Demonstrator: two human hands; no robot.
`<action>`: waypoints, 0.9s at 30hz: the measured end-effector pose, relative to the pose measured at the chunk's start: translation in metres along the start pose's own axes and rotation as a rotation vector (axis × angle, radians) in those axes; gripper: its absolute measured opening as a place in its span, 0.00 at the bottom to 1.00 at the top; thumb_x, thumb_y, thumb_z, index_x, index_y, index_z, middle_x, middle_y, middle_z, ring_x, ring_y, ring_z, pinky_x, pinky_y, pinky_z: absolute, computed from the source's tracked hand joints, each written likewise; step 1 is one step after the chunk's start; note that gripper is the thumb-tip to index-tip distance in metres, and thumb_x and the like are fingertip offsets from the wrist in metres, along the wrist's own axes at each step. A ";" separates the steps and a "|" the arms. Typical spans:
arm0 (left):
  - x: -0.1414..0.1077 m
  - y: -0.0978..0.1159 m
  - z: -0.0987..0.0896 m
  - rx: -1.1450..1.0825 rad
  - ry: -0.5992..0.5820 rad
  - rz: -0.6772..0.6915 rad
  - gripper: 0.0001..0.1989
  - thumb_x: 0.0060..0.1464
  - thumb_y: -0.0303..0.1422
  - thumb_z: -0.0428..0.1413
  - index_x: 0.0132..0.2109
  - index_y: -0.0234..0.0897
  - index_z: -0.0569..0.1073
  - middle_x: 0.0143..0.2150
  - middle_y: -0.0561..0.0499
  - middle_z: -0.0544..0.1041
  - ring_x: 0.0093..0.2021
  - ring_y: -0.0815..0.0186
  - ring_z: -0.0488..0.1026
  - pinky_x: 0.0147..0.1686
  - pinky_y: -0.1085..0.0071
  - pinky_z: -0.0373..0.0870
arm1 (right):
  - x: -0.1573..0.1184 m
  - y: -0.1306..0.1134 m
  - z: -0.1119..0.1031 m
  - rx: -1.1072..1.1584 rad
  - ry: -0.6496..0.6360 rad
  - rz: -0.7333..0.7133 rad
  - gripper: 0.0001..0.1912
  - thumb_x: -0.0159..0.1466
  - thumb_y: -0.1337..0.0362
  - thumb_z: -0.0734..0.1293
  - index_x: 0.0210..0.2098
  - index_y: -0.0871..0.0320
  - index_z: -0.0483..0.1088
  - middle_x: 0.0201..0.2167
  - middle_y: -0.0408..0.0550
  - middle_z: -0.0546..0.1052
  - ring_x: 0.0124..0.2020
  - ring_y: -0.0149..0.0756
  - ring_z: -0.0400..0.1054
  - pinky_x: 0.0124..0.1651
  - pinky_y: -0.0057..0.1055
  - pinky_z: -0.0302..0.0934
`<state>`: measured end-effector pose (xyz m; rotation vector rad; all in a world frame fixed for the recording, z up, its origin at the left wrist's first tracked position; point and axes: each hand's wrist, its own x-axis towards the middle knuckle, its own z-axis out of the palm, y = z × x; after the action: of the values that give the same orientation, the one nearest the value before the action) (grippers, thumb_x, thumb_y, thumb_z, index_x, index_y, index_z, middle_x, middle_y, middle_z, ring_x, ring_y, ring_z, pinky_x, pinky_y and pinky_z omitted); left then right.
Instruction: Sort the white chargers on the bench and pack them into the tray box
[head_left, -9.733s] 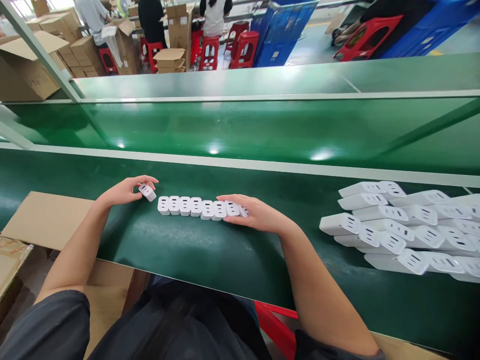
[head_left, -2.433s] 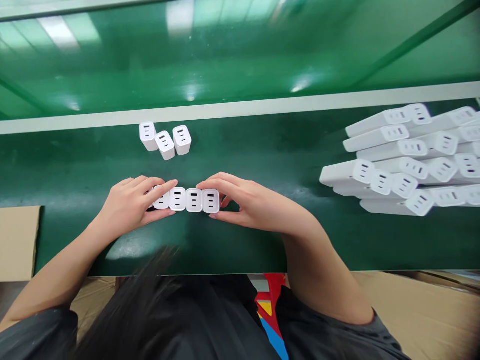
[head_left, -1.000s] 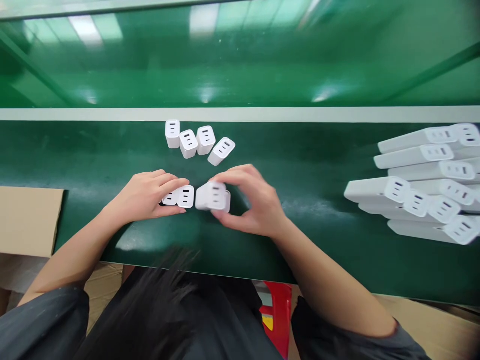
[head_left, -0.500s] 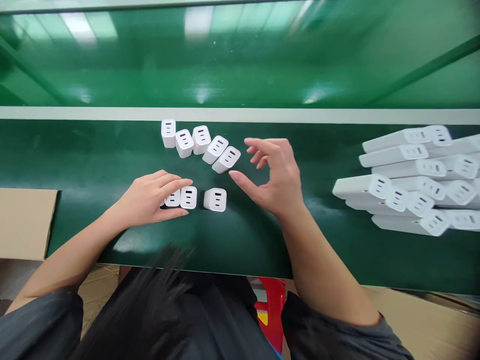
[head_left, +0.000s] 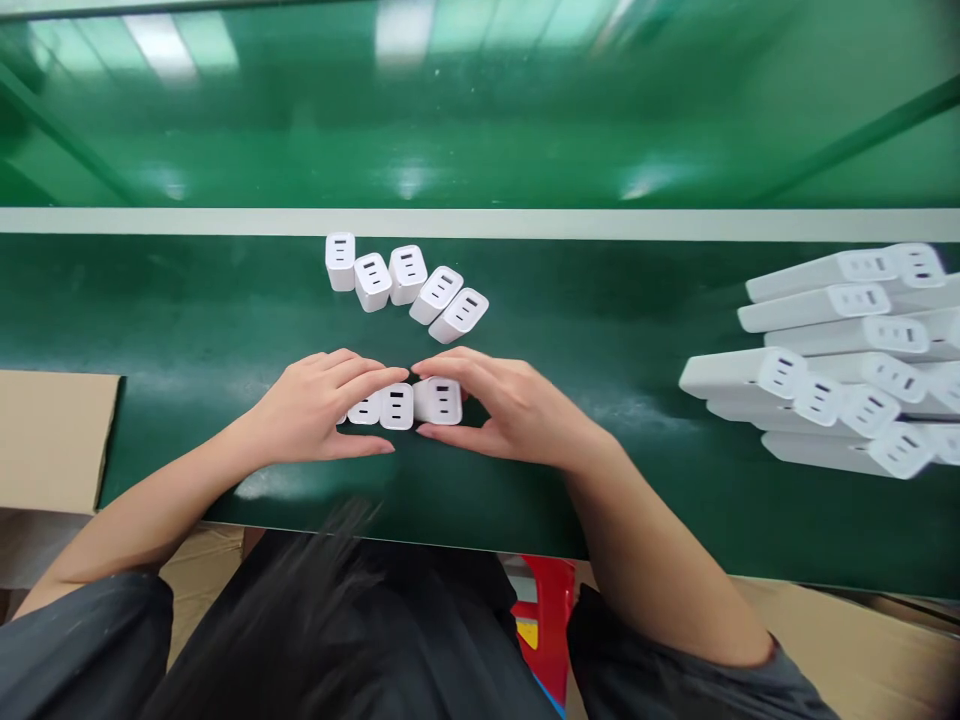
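Closed around a short row of white USB chargers (head_left: 396,407) is my left hand (head_left: 319,408), thumb on the near side and fingers over the far side. Part of that row is hidden under the fingers. My right hand (head_left: 510,405) has its thumb and fingers on either side of a single white charger (head_left: 444,402), at the right end of the row. Every charger stands with its port face up, showing dark slots. Beyond my hands, several more chargers (head_left: 409,272) stand in a loose slanting line.
At the right lie many white chargers (head_left: 780,372) in tight rows. A cardboard sheet (head_left: 56,435) rests at the left edge of the green table (head_left: 637,500). A pale strip (head_left: 600,224) runs along the back, before a shiny green panel (head_left: 480,120). A red stool (head_left: 551,620) is below.
My right hand has come down and left and closed around the single charger. My left hand and its row have shifted slightly right, toward that charger.
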<state>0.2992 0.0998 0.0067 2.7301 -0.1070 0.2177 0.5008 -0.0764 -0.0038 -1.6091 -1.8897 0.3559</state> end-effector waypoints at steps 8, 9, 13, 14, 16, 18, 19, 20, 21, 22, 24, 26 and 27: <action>-0.005 -0.010 -0.026 0.030 -0.165 -0.010 0.38 0.57 0.51 0.60 0.67 0.35 0.59 0.60 0.40 0.72 0.53 0.56 0.73 0.48 0.64 0.70 | -0.014 0.023 -0.023 -0.309 0.229 0.374 0.22 0.65 0.52 0.67 0.55 0.53 0.65 0.45 0.53 0.75 0.35 0.44 0.72 0.34 0.39 0.66; -0.005 -0.011 -0.026 0.039 -0.185 -0.018 0.38 0.57 0.50 0.61 0.67 0.36 0.59 0.59 0.40 0.73 0.53 0.57 0.74 0.47 0.65 0.70 | -0.013 0.025 -0.019 -0.333 0.212 0.371 0.23 0.66 0.52 0.67 0.56 0.55 0.64 0.45 0.54 0.76 0.35 0.44 0.72 0.33 0.38 0.66; -0.005 -0.013 -0.020 0.062 -0.220 -0.035 0.36 0.58 0.49 0.61 0.65 0.35 0.61 0.55 0.43 0.76 0.50 0.58 0.75 0.46 0.65 0.69 | -0.008 0.021 -0.005 -0.368 0.154 0.323 0.26 0.66 0.52 0.66 0.58 0.58 0.61 0.48 0.55 0.76 0.35 0.41 0.74 0.32 0.34 0.66; -0.005 -0.013 -0.019 0.061 -0.216 -0.033 0.36 0.58 0.49 0.60 0.65 0.35 0.61 0.55 0.43 0.76 0.50 0.58 0.75 0.46 0.65 0.69 | -0.007 0.018 -0.004 -0.381 0.154 0.307 0.27 0.67 0.52 0.66 0.59 0.58 0.60 0.48 0.55 0.77 0.35 0.41 0.75 0.32 0.34 0.66; -0.006 -0.013 -0.017 0.058 -0.203 -0.027 0.35 0.58 0.51 0.59 0.64 0.34 0.62 0.55 0.43 0.76 0.50 0.58 0.74 0.46 0.64 0.68 | -0.006 0.009 -0.001 -0.400 0.154 0.248 0.29 0.67 0.52 0.66 0.62 0.58 0.58 0.46 0.54 0.78 0.35 0.41 0.75 0.33 0.33 0.66; -0.006 -0.012 -0.015 0.058 -0.189 -0.016 0.34 0.59 0.52 0.58 0.63 0.34 0.63 0.55 0.43 0.76 0.50 0.58 0.74 0.45 0.64 0.69 | -0.004 0.000 0.001 -0.367 0.127 0.143 0.29 0.68 0.53 0.66 0.63 0.58 0.56 0.45 0.53 0.79 0.36 0.40 0.76 0.35 0.33 0.68; -0.005 -0.012 -0.015 0.061 -0.184 -0.008 0.34 0.59 0.52 0.58 0.62 0.33 0.64 0.55 0.43 0.76 0.49 0.58 0.74 0.44 0.64 0.69 | -0.004 -0.005 0.003 -0.328 0.098 0.083 0.29 0.68 0.53 0.65 0.63 0.57 0.56 0.46 0.53 0.79 0.37 0.40 0.76 0.37 0.33 0.68; -0.005 -0.012 -0.014 0.064 -0.179 0.001 0.32 0.60 0.52 0.57 0.61 0.33 0.64 0.54 0.43 0.77 0.48 0.58 0.74 0.43 0.64 0.69 | -0.003 -0.008 0.005 -0.286 0.065 0.027 0.29 0.69 0.53 0.65 0.64 0.58 0.55 0.46 0.53 0.79 0.38 0.39 0.76 0.38 0.33 0.69; -0.005 -0.011 -0.013 0.065 -0.177 0.011 0.31 0.61 0.51 0.56 0.60 0.33 0.65 0.54 0.43 0.77 0.48 0.59 0.74 0.43 0.64 0.69 | -0.002 -0.011 0.007 -0.251 0.033 -0.016 0.29 0.69 0.53 0.64 0.64 0.58 0.55 0.46 0.53 0.78 0.39 0.39 0.76 0.38 0.32 0.69; -0.005 -0.011 -0.012 0.066 -0.174 0.020 0.30 0.61 0.51 0.56 0.59 0.33 0.66 0.53 0.43 0.77 0.47 0.59 0.74 0.42 0.64 0.69 | -0.002 -0.013 0.010 -0.226 0.008 -0.045 0.28 0.70 0.53 0.64 0.64 0.59 0.55 0.46 0.53 0.78 0.39 0.39 0.76 0.38 0.32 0.69; -0.004 -0.011 -0.011 0.064 -0.167 0.029 0.27 0.63 0.50 0.54 0.58 0.33 0.67 0.51 0.44 0.78 0.45 0.60 0.75 0.41 0.64 0.70 | 0.000 -0.016 0.014 -0.210 -0.012 -0.071 0.28 0.70 0.53 0.64 0.63 0.60 0.56 0.45 0.53 0.78 0.38 0.38 0.75 0.35 0.32 0.68; -0.003 -0.010 -0.010 0.060 -0.160 0.027 0.25 0.64 0.50 0.53 0.57 0.33 0.67 0.50 0.45 0.78 0.44 0.60 0.75 0.40 0.65 0.70 | 0.000 -0.016 0.016 -0.210 -0.014 -0.075 0.27 0.70 0.54 0.64 0.62 0.61 0.57 0.44 0.53 0.77 0.37 0.37 0.74 0.34 0.32 0.67; -0.003 -0.010 -0.010 0.059 -0.157 0.024 0.25 0.64 0.49 0.52 0.57 0.34 0.68 0.49 0.45 0.79 0.43 0.60 0.75 0.39 0.65 0.70 | 0.000 -0.016 0.016 -0.210 -0.018 -0.076 0.26 0.70 0.54 0.64 0.62 0.61 0.57 0.44 0.53 0.77 0.36 0.37 0.74 0.34 0.32 0.67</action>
<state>0.2961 0.1132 0.0110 2.8030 -0.1793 0.0123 0.4784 -0.0766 -0.0067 -1.6660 -2.0526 0.1438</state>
